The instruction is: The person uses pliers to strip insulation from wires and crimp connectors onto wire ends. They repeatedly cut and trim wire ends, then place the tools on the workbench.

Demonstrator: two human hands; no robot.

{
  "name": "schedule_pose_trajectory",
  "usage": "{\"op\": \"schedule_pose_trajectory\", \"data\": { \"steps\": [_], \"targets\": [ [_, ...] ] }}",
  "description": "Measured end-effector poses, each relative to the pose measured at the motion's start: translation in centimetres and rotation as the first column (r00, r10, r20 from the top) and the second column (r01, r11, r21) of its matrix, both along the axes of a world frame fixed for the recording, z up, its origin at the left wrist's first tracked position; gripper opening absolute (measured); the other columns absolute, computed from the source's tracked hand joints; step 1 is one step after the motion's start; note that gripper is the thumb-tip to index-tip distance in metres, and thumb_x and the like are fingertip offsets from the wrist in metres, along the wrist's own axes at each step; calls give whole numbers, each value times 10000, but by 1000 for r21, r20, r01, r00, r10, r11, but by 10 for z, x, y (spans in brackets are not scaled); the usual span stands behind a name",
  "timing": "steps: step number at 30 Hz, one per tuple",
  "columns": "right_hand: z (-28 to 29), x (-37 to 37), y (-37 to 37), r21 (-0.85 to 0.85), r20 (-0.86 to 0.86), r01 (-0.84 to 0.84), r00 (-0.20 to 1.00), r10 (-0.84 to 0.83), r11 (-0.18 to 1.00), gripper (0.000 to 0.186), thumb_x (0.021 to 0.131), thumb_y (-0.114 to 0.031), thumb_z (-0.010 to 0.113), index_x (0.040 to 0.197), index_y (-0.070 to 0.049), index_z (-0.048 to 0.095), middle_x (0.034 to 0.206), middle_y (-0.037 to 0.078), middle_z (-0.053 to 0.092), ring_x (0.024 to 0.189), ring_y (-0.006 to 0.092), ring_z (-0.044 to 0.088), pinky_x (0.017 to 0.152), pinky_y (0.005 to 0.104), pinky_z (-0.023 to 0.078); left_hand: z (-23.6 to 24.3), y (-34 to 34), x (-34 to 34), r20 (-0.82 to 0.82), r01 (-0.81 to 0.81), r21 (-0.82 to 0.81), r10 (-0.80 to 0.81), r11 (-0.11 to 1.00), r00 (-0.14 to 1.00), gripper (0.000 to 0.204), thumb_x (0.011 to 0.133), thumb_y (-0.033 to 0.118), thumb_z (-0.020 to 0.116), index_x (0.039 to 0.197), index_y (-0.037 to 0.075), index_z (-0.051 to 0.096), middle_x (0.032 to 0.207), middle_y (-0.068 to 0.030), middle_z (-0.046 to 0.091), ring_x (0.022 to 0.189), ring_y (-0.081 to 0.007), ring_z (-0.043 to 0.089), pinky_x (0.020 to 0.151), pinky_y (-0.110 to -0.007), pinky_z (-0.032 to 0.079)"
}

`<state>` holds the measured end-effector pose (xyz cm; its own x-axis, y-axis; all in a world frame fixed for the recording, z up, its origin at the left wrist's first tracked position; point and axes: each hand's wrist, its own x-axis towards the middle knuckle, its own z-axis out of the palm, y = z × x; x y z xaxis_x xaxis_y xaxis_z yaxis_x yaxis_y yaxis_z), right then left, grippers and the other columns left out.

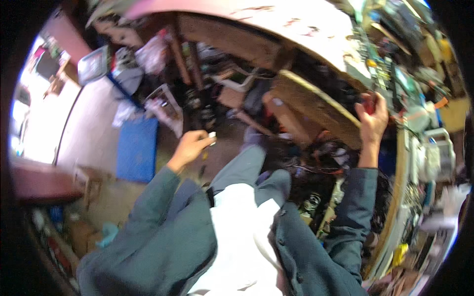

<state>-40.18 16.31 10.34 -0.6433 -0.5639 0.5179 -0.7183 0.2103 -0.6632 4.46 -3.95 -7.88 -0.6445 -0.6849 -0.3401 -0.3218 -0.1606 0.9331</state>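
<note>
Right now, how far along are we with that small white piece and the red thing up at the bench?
Nothing looks finished. In hand: the left hand pinches a small white piece out over the floor, and the right hand grips a red object at the cluttered workbench's edge. Left: both are held, neither set down. The blur hides what they are.

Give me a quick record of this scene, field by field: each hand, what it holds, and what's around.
left hand: raised over the floor, pinching a small white object
right hand: closed grip on a small red object at the workbench edge
workbench: cluttered wooden bench with green circuit boards
floor: flat blue mat
clothing: grey-green jacket
</note>
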Motion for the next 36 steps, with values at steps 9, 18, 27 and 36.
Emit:
{"op": "schedule_pose_trajectory", "data": {
  "steps": [9,18,27,36],
  "targets": [
    [-46,-36,1,-94,195,-197,958,212,976,415,880,-6,695,1280,-2,586,1141,57,656,1024,146,628,935,275,507,-31,-20,20,184,-32,-278,86,960,979,311,913,291,725,847,-13,727,681,-75,668,579,-145,637,557,-331,483],
    [-41,-21,-11,-6,312,-207,929,198,978,460,747,-44,731,1191,-33,613,1041,46,691,947,128,651,875,292,539,-36,-107,58,76,-382,-107,390,918,917,274,992,147,618,1218,-8,627,813,-89,685,553,-126,546,498,-286,439],
    [-45,-31,-2,-86,390,-179,899,199,980,438,727,-60,757,1137,-10,610,1017,54,693,943,141,647,897,290,521,-4,2,-62,-146,103,250,-68,963,987,484,1074,218,540,1518,41,464,1253,-177,698,730,-117,684,517,-223,540],
    [-45,-21,-5,-104,353,-138,921,166,985,438,714,-58,747,1123,5,604,977,53,677,914,147,630,901,286,506,77,13,-132,-183,378,79,-359,923,915,344,1098,201,483,1371,11,571,768,-31,692,584,-43,506,511,-216,371]
  ]
}}
